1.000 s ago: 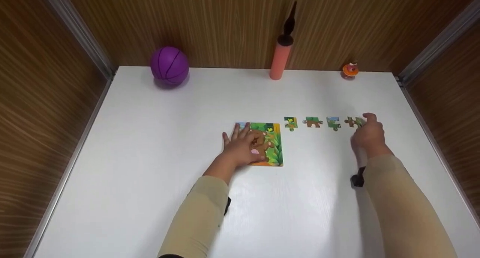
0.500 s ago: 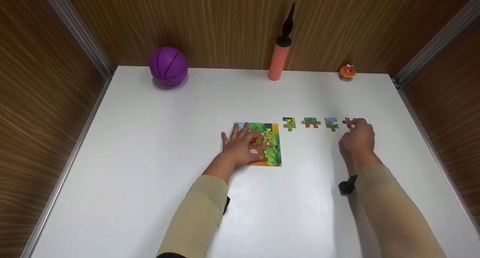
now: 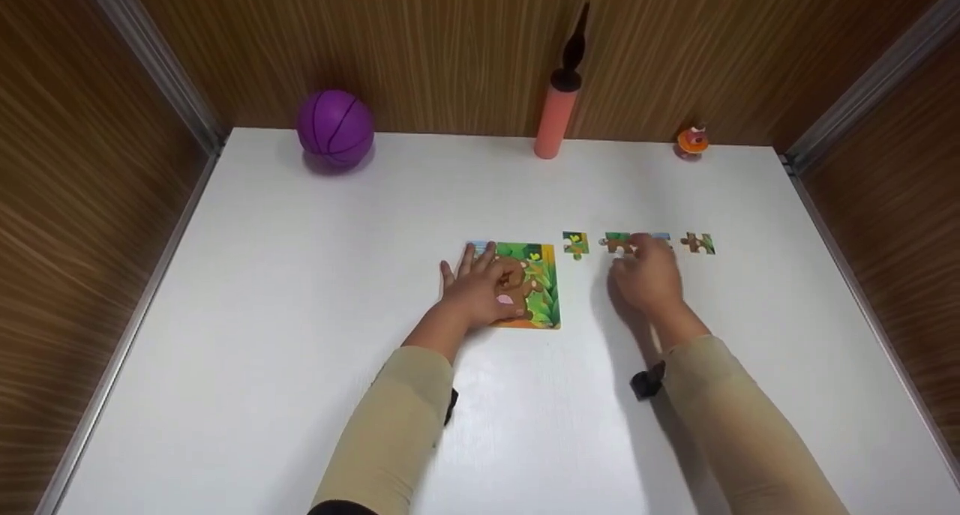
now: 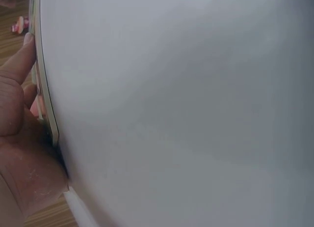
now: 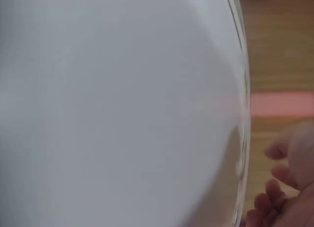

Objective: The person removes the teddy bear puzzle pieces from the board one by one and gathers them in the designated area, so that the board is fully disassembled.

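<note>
My left hand (image 3: 474, 296) rests with spread fingers on the left part of a square picture puzzle (image 3: 546, 290) with a brown animal among green leaves. In the left wrist view, the hand lies along the puzzle's thin edge (image 4: 48, 104). A row of loose jigsaw pieces runs right of the puzzle: a yellow-and-green piece (image 3: 576, 244), a brown-and-green piece (image 3: 615, 242), a mostly covered blue-topped piece (image 3: 661, 237) and a brown piece (image 3: 698, 243). My right hand (image 3: 651, 275) is over the middle of this row. The right wrist view shows its fingers loosely bent, thumb apart, holding nothing.
Along the back of the white table (image 3: 247, 275) stand a purple ball (image 3: 335, 129), a pink hand pump (image 3: 557, 118) with a black nozzle and a small orange figurine (image 3: 692, 142). Wood-grain panels (image 3: 450, 58) enclose the back and sides.
My right hand has moved left along the row, from the rightmost piece to the middle ones. The brown piece is uncovered again. My left hand has stayed on the puzzle.
</note>
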Tool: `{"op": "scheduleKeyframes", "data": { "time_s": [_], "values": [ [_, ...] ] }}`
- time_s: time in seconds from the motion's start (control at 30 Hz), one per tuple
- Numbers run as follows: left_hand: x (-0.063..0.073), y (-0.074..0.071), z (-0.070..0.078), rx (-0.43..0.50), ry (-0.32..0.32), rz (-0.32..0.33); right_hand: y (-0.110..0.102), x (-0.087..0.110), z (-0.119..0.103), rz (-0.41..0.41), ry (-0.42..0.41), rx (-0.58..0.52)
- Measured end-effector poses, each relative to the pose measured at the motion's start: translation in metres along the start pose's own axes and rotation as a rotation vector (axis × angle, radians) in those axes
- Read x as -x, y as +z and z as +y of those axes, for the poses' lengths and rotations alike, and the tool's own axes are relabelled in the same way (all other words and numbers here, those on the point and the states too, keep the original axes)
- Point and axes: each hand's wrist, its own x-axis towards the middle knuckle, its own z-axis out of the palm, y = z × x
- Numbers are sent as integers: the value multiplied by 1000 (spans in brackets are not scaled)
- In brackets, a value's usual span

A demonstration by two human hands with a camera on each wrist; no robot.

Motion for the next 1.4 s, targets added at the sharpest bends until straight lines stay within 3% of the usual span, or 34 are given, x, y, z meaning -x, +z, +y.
{"op": "scheduleKeyframes", "data": {
  "time_s": [0.13, 0.5, 0.73, 0.93, 1.17, 1.4],
  "values": [
    [0, 1, -1, -15, -13, -10, 14, 10, -18, -87, -62, 7],
    [1, -1, -4, -32, -7, 9, 49, 30, -70, -235, -193, 21],
    [0, 0, -4, -48, -5, 7, 69, 34, -80, -304, -265, 27],
    [0, -1, -2, -46, -5, 3, 75, 34, -82, -285, -244, 51],
    [-1, 0, -2, -70, -19, 10, 73, 32, -87, -322, -189, 31],
    [-3, 1, -4, -151, -38, 10, 74, 29, -87, -329, -166, 43]
  ]
}}
